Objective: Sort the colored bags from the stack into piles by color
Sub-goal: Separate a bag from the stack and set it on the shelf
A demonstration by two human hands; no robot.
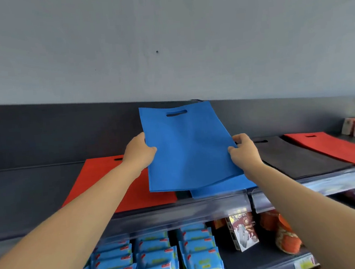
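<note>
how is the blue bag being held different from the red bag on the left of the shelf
The blue bag is gripped at its sides by the left hand and right hand, tilted up off the shelf; the red bag lies flat on it. The blue bag shows almost whole; the red bag is partly hidden by it and the left arm. Both are flat with a handle slot.

Flat blue bag (186, 146) tilted above blue pile (225, 188); red bag (103, 180) lying left, black bag (293, 157) and second red bag (334, 147) lying right.
</note>
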